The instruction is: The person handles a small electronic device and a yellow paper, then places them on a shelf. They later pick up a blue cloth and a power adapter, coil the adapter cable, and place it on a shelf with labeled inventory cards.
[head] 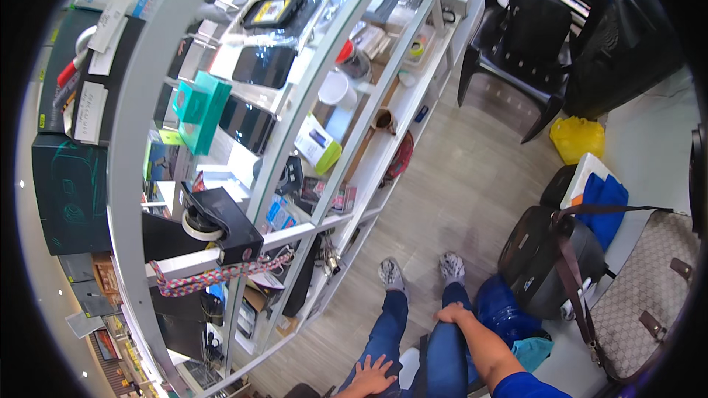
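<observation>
My left hand (371,378) lies spread on the thigh of the blue jeans (381,331), palm down, its fingers apart and nothing in it. On the other knee rests my right hand (454,313), its fingers bent over the far side of the leg; no object shows in it. Both feet, in patterned grey clogs (452,268), stand on the wood-look floor. Beside the right leg is a shiny blue plastic item (500,309). A glass display counter (326,50) on the left holds phones, a white cup (337,90) and a brown mug (383,119).
A black plastic chair (517,61) stands at the upper right, near a yellow plastic bag (577,141). Along the right wall are a black bag (528,254) and a patterned handbag (641,287). Braided cord (221,278) hangs over the counter's frame, below a black box (238,221).
</observation>
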Action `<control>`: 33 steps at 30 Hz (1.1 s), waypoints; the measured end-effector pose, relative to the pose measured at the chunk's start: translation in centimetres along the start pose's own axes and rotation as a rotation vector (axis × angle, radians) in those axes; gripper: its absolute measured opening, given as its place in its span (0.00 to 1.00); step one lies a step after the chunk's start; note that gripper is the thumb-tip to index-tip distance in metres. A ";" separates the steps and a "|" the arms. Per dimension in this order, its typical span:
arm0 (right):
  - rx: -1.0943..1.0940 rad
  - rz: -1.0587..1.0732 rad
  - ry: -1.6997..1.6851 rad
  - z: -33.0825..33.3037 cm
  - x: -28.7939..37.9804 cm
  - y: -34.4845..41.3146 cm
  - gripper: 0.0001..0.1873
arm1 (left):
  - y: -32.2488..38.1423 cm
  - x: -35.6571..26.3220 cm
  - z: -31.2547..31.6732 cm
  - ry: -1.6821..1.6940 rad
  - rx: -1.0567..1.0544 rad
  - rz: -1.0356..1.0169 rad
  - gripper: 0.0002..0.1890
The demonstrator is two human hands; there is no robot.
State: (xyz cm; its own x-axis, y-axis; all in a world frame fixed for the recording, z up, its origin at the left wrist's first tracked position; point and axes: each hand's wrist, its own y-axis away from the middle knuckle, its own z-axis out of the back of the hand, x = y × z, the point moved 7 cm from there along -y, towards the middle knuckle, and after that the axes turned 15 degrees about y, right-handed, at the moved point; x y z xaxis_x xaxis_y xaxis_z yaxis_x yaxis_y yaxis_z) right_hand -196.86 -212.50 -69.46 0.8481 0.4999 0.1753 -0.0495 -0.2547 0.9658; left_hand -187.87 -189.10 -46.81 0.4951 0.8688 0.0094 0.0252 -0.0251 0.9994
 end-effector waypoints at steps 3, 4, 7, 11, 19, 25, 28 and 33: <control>-0.014 0.000 0.014 0.8 -0.2 0.9 0.47 | -0.8 -0.3 -0.5 0.005 -0.030 -0.028 0.40; -0.005 0.007 0.033 0.7 0.0 0.8 0.46 | -0.8 -0.4 -0.4 0.027 -0.030 -0.029 0.39; 0.007 0.035 0.057 0.4 0.1 -0.2 0.45 | -1.2 -0.9 0.1 0.018 -0.041 -0.033 0.38; 0.004 0.061 0.084 0.0 -0.4 -1.4 0.45 | -1.9 -2.1 -0.1 -0.020 -0.015 -0.021 0.37; -0.126 0.138 0.010 -1.3 -2.6 -5.7 0.32 | -1.9 -5.5 -6.5 -0.208 0.507 -0.432 0.28; -0.159 0.178 -0.055 -0.8 -3.3 -6.2 0.29 | -2.6 -5.7 -7.5 0.086 0.397 -0.309 0.35; -0.159 0.147 -0.078 -1.0 -3.7 -6.9 0.28 | -2.1 -6.1 -6.1 0.124 0.336 -0.296 0.33; -0.216 0.251 -0.120 -3.6 -5.6 -11.6 0.27 | -3.1 -5.7 -3.4 0.538 -0.045 -0.350 0.24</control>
State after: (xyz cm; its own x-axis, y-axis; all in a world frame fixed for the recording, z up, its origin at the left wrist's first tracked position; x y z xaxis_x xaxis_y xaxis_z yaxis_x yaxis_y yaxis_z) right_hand -202.94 -209.39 -80.97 0.8508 0.3398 0.4007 -0.3636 -0.1698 0.9160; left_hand -193.75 -192.25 -49.88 -0.0415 0.9487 -0.3135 0.0644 0.3157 0.9467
